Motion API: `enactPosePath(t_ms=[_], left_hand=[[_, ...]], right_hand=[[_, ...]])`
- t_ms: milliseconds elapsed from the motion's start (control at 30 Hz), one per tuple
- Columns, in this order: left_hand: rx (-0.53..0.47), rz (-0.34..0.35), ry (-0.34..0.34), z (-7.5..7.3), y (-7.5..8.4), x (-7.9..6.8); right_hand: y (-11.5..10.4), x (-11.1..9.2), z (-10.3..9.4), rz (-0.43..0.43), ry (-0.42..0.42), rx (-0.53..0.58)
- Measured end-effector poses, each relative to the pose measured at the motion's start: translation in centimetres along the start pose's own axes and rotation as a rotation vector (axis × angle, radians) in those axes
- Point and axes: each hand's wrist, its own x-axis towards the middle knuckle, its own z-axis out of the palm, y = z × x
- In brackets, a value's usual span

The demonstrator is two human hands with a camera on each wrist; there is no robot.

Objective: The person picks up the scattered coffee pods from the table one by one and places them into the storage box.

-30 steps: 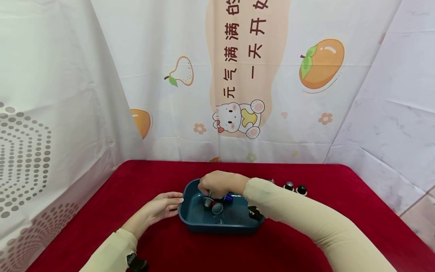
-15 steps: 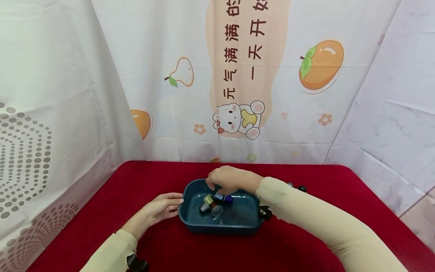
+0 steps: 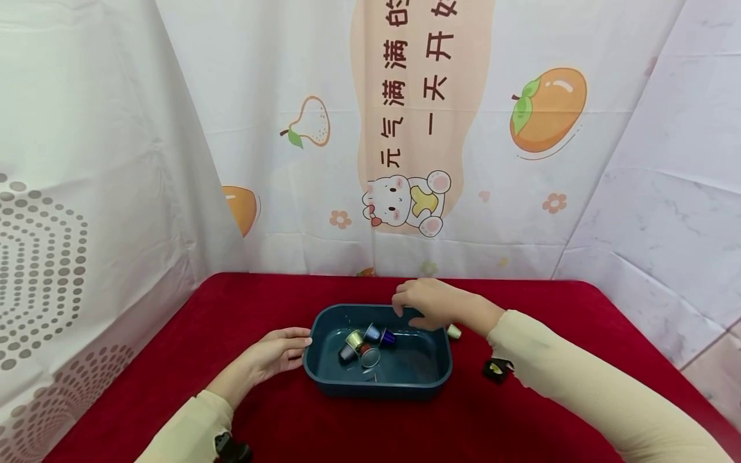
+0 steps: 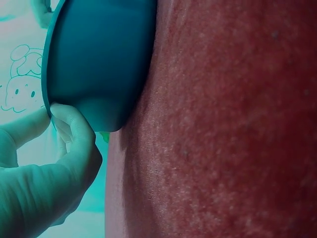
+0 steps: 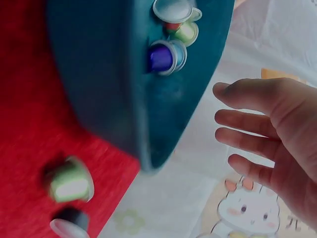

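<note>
A dark blue plastic bin stands on the red cloth. Several coffee capsules lie in its left half: a gold capsule, a blue capsule, a purple capsule, a dark capsule, and a red one showing its silvery lid. My left hand pinches the bin's left rim between thumb and finger, as the left wrist view shows. Over the bin's back right edge, my right hand hovers with loosely spread fingers and holds nothing.
Just right of the bin, a pale green capsule lies on the cloth. The right wrist view shows a dark capsule beside it. A printed curtain hangs behind the red table.
My right hand has lifted out of the bin and moved right, empty. The gold and dark capsules now show in the bin. My left hand has stayed at the rim.
</note>
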Motion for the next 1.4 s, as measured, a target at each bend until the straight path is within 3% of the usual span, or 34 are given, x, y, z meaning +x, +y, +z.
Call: enactPosePath(t_ms=[367, 900, 1400], left_hand=[[0.024, 0.014, -0.004, -0.1, 0.2, -0.2], [0.015, 0.012, -0.015, 0.2, 0.6, -0.4], [0.028, 0.001, -0.012, 0.0, 0.1, 0.0]], right_hand=[[1.6, -4.0, 0.8, 0.097, 0.148, 0.098], [2.8, -7.5, 3.8, 0.182, 0.358, 0.012], [3.6, -8.3, 7.2, 0.255, 0.401, 0.022]])
